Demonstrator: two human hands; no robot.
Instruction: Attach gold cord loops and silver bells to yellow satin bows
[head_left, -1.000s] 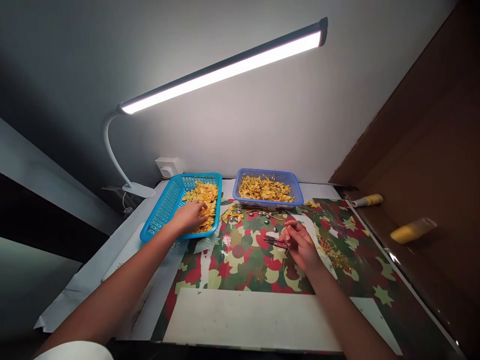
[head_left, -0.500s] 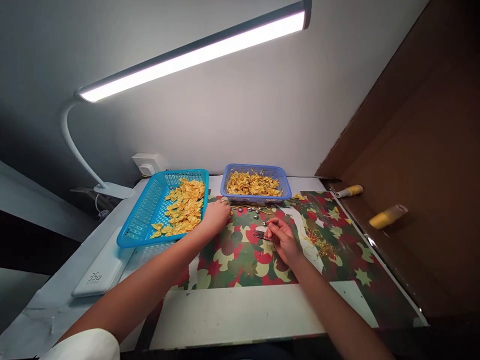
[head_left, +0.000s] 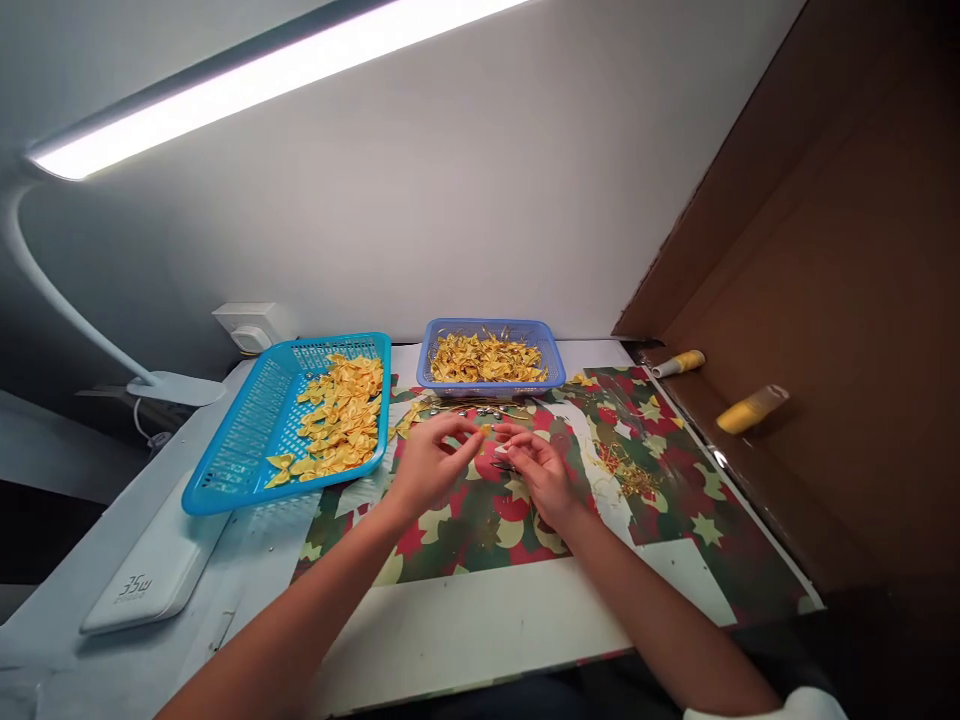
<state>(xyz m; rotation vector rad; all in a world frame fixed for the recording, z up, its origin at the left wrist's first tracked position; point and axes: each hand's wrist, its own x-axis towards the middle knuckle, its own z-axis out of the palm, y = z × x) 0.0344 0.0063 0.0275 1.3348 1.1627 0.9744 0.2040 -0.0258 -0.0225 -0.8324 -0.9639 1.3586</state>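
Observation:
My left hand (head_left: pixel 429 463) and my right hand (head_left: pixel 537 468) meet over the patterned red-green mat (head_left: pixel 480 520). Between their fingertips is a small yellow bow piece (head_left: pixel 486 430), pinched by the left thumb and finger. Small dark scissors (head_left: pixel 504 466) lie in my right hand. A turquoise basket (head_left: pixel 247 450) full of yellow bows (head_left: pixel 339 415) stands left of the hands. Behind them a blue basket (head_left: pixel 491 385) holds more yellow pieces.
A desk lamp (head_left: pixel 247 85) arches overhead from a base (head_left: pixel 176 388) at left. A wall socket (head_left: pixel 251 325), a white flat device (head_left: pixel 150 570), small silver beads (head_left: pixel 487 410), gold bits (head_left: pixel 630 475) and two yellow spools (head_left: pixel 750 408) by the brown board are around.
My left hand left the turquoise basket, passed the mat's far edge and came to meet the right hand with a yellow piece. The view tilted down.

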